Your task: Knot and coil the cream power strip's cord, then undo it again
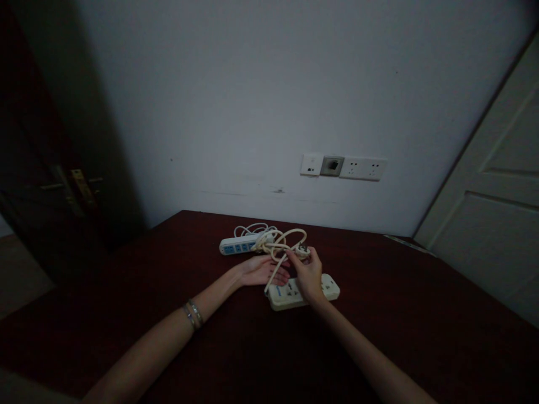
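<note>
Pinching the plug [302, 251] between its fingertips, the right hand [309, 276] is hovering over the near power strip [304, 293], whose long axis is running left-right. The left hand [261, 270] is lying spread beside the cord [281, 242] on the table [421, 325].

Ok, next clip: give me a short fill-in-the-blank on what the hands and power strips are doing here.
1. The right hand pinches the cream-coloured ____ at the end of the looped cream cable.
2. The cream plastic power strip lies on the dark red-brown wooden ____.
3. The white power strip with blue sockets lies ____ from the person than the cream one.
4. The left hand rests on the tabletop, and its wrist wears ____.

Missing words: plug; table; farther; bracelets
</note>
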A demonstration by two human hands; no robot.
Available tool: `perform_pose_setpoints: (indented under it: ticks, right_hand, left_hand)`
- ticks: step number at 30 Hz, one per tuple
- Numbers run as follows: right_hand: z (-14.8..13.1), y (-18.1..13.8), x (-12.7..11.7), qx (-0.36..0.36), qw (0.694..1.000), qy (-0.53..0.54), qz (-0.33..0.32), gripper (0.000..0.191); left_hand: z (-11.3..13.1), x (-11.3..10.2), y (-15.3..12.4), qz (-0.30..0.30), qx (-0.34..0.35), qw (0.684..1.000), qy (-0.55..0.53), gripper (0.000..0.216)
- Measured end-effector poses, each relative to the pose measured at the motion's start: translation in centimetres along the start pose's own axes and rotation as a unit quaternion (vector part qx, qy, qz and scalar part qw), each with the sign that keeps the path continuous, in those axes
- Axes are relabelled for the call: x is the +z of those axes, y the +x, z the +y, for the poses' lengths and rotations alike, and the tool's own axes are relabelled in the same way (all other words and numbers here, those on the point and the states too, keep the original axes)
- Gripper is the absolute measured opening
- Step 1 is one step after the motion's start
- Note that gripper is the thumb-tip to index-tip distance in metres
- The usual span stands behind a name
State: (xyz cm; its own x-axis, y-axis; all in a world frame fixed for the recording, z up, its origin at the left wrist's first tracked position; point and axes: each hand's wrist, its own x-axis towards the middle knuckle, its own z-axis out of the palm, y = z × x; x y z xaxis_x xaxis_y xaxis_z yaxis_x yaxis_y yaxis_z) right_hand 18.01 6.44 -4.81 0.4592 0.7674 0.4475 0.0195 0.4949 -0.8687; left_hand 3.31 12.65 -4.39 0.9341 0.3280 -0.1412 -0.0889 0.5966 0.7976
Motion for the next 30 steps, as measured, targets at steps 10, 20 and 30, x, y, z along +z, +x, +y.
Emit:
perform_pose_setpoints:
  ticks: [10, 20, 30]
  right_hand:
    - [0.6, 1.5, -3.2, -0.149, 0.942, -0.292, -0.077, 0.024]
    - [-2.0, 1.5, -3.2, -0.193, 0.886, -0.363, -0.216, 0.049]
    - [-2.7, 2.3, -2.3, -0.024, 0.944, -0.079, -0.319, 0.039]
  left_hand:
    - [-1.2, 2.2, 1.8, 0.260, 0.199, 0.934, 0.144, 0.024]
    - [-1.4, 3.1, 1.9, 0.312, 0.222, 0.911, 0.150, 0.023]
    - [-0.9, 2.8, 1.7, 0.334, 0.275, 0.896, 0.106, 0.020]
